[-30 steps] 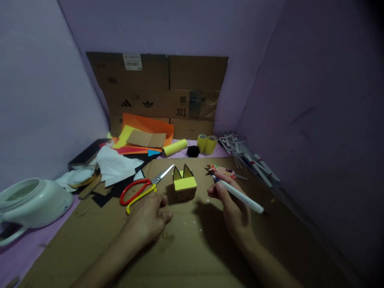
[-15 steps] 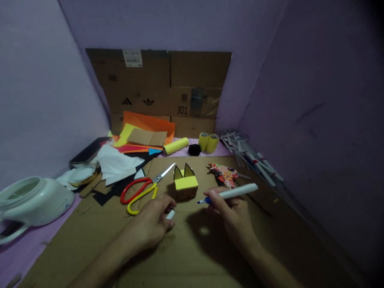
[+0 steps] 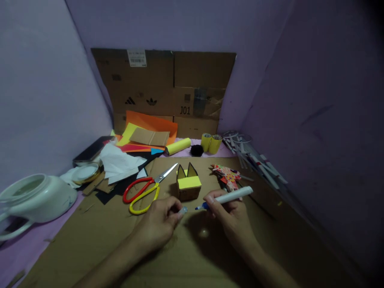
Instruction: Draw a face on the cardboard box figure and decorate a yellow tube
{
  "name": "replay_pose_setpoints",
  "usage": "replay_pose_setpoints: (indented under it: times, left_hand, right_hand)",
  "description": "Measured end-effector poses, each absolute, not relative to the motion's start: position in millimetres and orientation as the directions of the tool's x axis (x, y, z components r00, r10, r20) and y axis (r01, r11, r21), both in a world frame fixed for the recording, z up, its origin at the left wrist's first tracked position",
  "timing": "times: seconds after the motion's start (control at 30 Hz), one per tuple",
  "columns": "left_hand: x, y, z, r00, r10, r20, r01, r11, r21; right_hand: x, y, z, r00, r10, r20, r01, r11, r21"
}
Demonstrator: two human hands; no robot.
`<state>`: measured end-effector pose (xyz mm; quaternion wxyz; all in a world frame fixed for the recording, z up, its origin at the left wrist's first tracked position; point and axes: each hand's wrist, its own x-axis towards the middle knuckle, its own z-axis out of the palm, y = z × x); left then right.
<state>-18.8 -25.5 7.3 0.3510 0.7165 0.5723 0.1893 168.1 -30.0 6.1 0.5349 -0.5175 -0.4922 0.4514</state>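
Observation:
Pinched in my left hand [image 3: 163, 218] is a small pale piece [image 3: 184, 210], too blurred to name surely. My right hand [image 3: 229, 214] grips a white marker [image 3: 237, 195], uncapped, its blue tip pointing left toward that piece with a small gap between. Just beyond both hands stands a little cardboard box [image 3: 189, 187] with a yellow top and two dark-edged pointed ears. Scissors [image 3: 151, 188] with one red and one yellow handle lie open beside my left hand. Past my right hand lies a flower-patterned piece [image 3: 226, 174].
A white teapot-like pot [image 3: 45, 200] stands at the left, near a round lid [image 3: 85, 173] and white tissue [image 3: 120, 162]. Yellow rolls [image 3: 178, 146], a black pompom [image 3: 197, 150] and coloured paper [image 3: 153, 123] lie at the back. Rolled paper sticks [image 3: 264, 168] lie along the right wall.
My left hand has turned and moved right, bringing the pale piece closer to the marker tip. The marker has shifted slightly left and down. The whole view has moved a little.

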Motion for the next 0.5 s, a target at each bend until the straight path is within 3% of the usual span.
replay_pose_setpoints:
  times: [0.5]
  left_hand:
    - [-21.3,-24.3,2.8,0.322,0.94,-0.113,0.787,-0.2,0.583]
  right_hand:
    - [172.1,-23.3,7.8,0.216,0.975,0.059,-0.009,0.062,-0.998]
